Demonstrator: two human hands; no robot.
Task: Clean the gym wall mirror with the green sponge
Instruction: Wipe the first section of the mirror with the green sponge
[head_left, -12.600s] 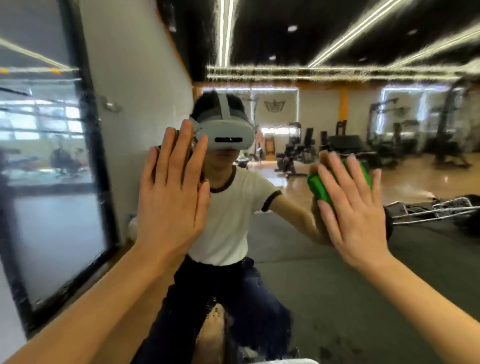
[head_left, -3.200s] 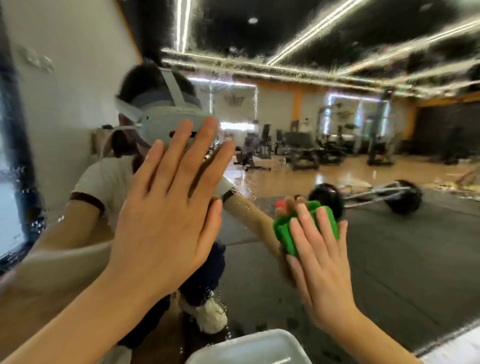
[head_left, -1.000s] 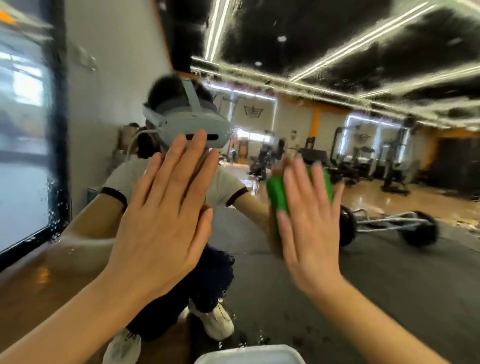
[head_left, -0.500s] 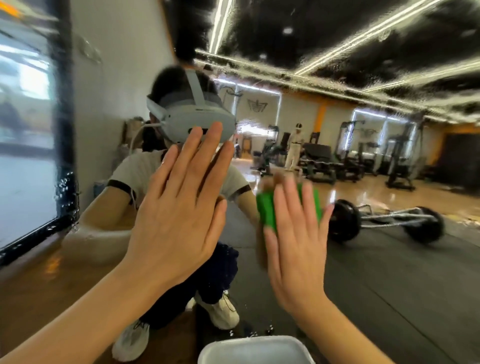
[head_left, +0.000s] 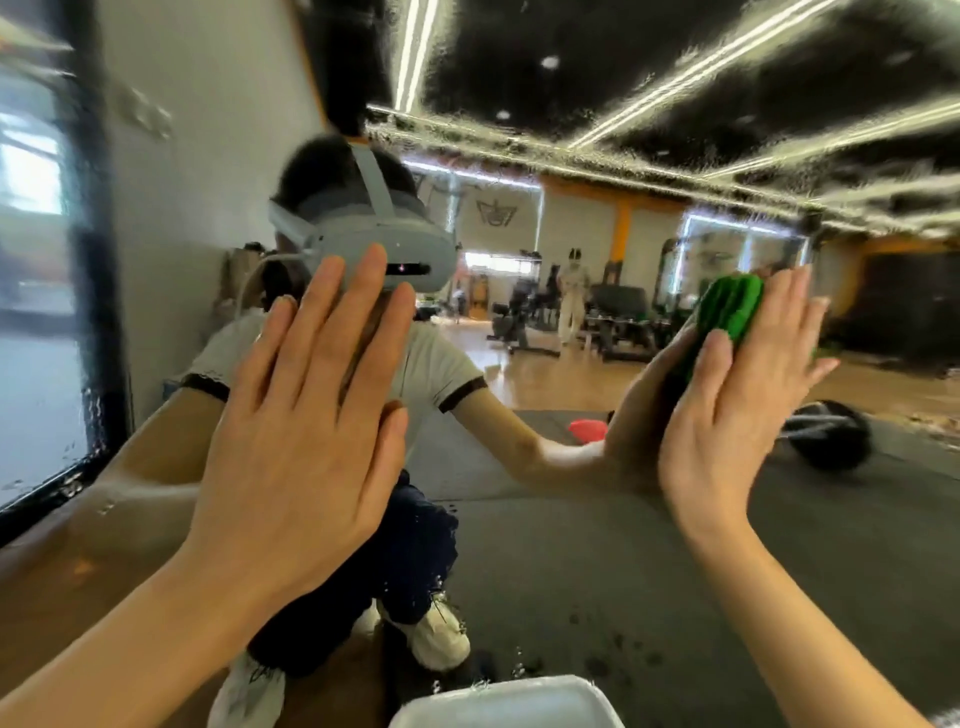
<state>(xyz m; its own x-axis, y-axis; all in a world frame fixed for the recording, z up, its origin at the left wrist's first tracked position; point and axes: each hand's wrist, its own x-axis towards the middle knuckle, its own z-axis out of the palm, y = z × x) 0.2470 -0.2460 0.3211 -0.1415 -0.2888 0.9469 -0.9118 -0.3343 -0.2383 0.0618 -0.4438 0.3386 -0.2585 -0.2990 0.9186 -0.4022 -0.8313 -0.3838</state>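
The wall mirror (head_left: 649, 545) fills the view, wet with streaks and drops, and reflects me crouching in front of it. My left hand (head_left: 306, 431) lies flat on the glass at the left, fingers straight and spread, holding nothing. My right hand (head_left: 727, 410) presses the green sponge (head_left: 730, 306) against the mirror at the right, at about head height, with straight fingers. Only the sponge's upper part shows past my fingers; the rest is hidden under the palm.
A white basin rim (head_left: 504, 701) sits at the bottom edge below my hands. The mirror reflects a barbell (head_left: 826, 436) on the dark floor mat, a red object (head_left: 587, 428), gym machines and a person far back. A dark window frame (head_left: 96, 312) is at left.
My right hand has slid the sponge to the right and up across the glass. My left hand stays flat on the mirror in about the same place.
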